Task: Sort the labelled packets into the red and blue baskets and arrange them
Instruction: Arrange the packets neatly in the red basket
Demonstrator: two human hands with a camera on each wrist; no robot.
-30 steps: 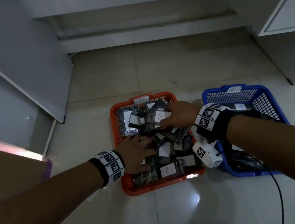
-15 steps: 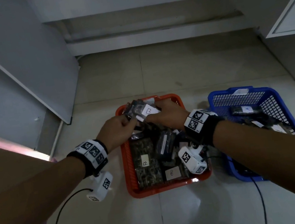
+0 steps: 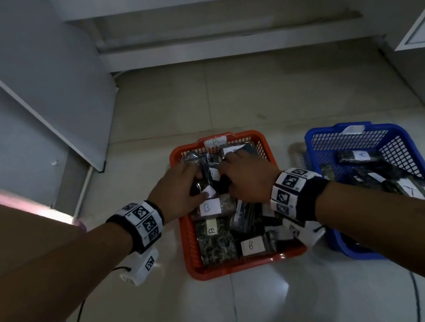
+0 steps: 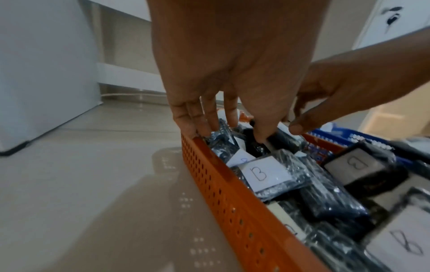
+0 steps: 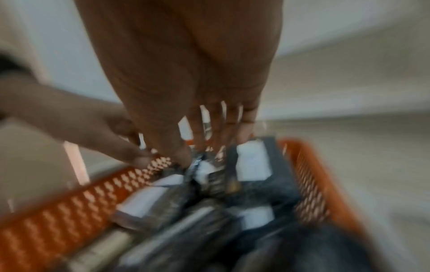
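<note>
Now we have both hands at the far end of the red basket [image 3: 189,244], which sits on the floor left of the blue basket [image 3: 421,175]. Our left hand [image 3: 180,192] has its fingers reaching down along the left wall, with the thumb on a dark packet [image 4: 277,137], and looks to be pinching it; our right hand [image 3: 247,174] has its fingers spread downward among the packets beside it, though blur hides whether it grips one. Packets marked B [image 3: 209,208] fill the red basket, those marked A [image 3: 361,156] lie in the blue one. To arrange well, we judge we should stand the far packets upright against the far wall, keep labels facing up, and press them together gently so the glossy wrappers don't slip over each other.
</note>
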